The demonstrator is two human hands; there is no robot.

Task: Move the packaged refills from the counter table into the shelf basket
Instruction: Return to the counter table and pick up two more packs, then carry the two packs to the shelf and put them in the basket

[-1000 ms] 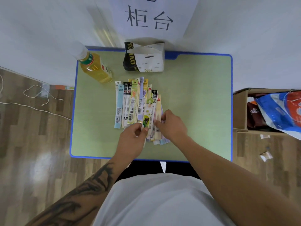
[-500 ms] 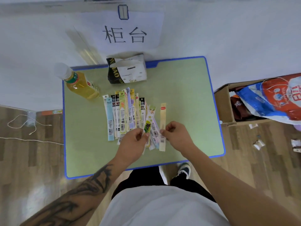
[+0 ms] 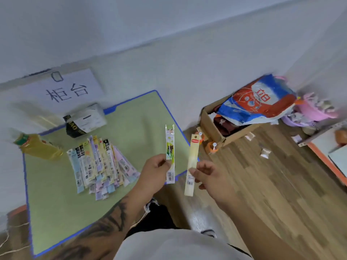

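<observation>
Holding one refill apiece, hands (image 3: 155, 173) (image 3: 210, 177) seemingly past table (image 3: 56, 212).

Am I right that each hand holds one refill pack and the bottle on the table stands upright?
Not quite. In the head view the bottle lies on its side on the table. The left hand and right hand do each hold one refill pack.
</observation>
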